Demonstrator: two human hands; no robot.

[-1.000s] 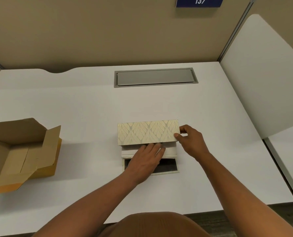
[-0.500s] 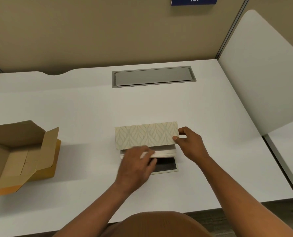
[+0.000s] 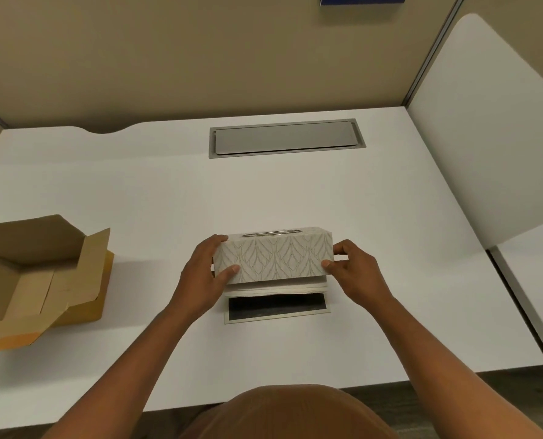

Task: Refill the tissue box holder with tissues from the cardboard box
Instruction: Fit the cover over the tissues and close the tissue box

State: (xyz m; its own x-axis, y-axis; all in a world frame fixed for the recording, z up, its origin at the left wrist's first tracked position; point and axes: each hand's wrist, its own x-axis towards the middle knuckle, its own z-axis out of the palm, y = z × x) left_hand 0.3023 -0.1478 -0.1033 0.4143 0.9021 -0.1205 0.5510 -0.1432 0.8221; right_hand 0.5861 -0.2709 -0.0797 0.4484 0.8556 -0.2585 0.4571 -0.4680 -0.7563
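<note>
The tissue box holder (image 3: 276, 259), cream with a leaf pattern and a slot on top, is tilted over a white stack of tissues (image 3: 276, 289) in the middle of the desk. My left hand (image 3: 205, 274) grips its left end and my right hand (image 3: 352, 267) grips its right end. Below the stack lies the holder's flat base plate (image 3: 278, 307), dark inside with a pale rim. The open cardboard box (image 3: 35, 280) sits at the left edge of the desk, flaps spread, its inside bare as far as I can see.
The white desk (image 3: 390, 248) has a grey cable hatch (image 3: 287, 138) at the back. A beige partition wall stands behind, and a white side divider (image 3: 485, 137) rises on the right. The desk's front edge is close to my body.
My left hand left the tissue stack and took hold of the holder's left end. The holder has tipped forward over the tissues, so its top slot now shows.
</note>
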